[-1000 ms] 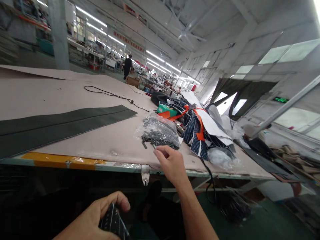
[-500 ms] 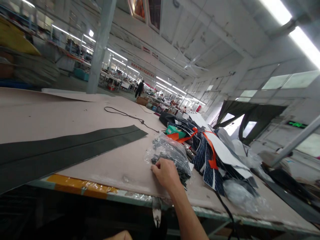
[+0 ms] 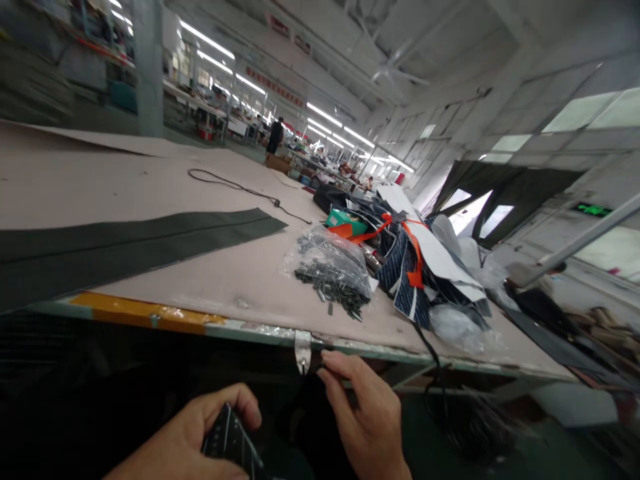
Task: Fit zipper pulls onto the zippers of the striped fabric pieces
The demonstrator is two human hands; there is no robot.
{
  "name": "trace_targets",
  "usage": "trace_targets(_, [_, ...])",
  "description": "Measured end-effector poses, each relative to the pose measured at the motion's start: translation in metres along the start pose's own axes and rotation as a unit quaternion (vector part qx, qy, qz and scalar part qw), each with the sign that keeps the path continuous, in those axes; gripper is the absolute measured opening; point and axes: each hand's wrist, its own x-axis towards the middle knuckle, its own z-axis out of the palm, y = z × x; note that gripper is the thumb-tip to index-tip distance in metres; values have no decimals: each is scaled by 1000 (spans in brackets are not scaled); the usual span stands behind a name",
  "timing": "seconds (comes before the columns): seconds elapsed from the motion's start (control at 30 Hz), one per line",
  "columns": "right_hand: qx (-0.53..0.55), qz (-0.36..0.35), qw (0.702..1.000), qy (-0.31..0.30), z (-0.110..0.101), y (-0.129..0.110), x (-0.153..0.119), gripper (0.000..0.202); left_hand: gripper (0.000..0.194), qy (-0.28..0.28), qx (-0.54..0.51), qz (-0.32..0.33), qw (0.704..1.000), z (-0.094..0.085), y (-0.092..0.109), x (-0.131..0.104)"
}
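My left hand (image 3: 195, 433) is low in front of the table, closed around a dark strip with white lines (image 3: 233, 440); its lower part runs out of view. Just below the table edge, my right hand (image 3: 363, 413) has thumb and forefinger pinched together. Whatever is between these fingertips is too small and dark to make out. Left of the fingertips, a pale metal clip (image 3: 303, 352) hangs on the table edge. Above it on the table lies a clear plastic bag (image 3: 327, 250), with many small dark pieces (image 3: 335, 283) spilling from its near side.
A long dark green fabric strip (image 3: 150, 243) lies along the left of the table (image 3: 175, 293). Right of the bag are a green box (image 3: 345, 221), an orange ribbon (image 3: 414, 250) and a heap of striped navy fabric (image 3: 405, 273). A thin black cord (image 3: 235, 189) lies farther back.
My right hand has left the plastic bag and come down below the table edge. My left hand has risen into view with the dark strip. The camera view has tilted lower.
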Motion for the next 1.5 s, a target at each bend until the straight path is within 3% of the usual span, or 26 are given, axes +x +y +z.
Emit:
trace_targets(0.2, [9,-69,997,-44,16,-6,-15,22,42,4,-39,3,999,8,11,-8])
trace_targets(0.43, [-74,-94,989,-85,20,0,-18,18,43,8,-47,1,999,2,5,-7])
trace_targets(0.57, [-19,-38,995,-95,21,2,-6,15,43,-5,-39,-1,999,-2,-2,-4])
trace_targets(0.7, [103,100,988,-66,25,7,-5,12,44,18,-61,-2,998,3,2,-6])
trace_targets(0.77, [169,209,963,-29,22,9,-14,22,45,42,-75,-3,996,7,6,-7])
trace_targets(0.83, [268,303,915,-6,17,9,-28,35,47,58,-83,-11,995,11,9,-6])
trace_targets(1.0, [451,443,773,-54,12,-6,-63,52,57,110,-98,-12,989,19,7,3])
trace_targets(1.1, [461,502,730,-41,19,-20,-69,42,57,134,-90,1,987,26,9,8])
trace_targets(1.2, [444,474,760,-24,25,-28,-65,19,52,155,-89,2,984,33,11,12])
trace_targets(1.33, [377,400,835,-1,23,-29,-64,12,35,161,-67,-8,985,38,11,16])
trace_targets(1.5, [260,165,951,6,15,-33,-72,29,39,151,-125,-53,979,41,14,20])
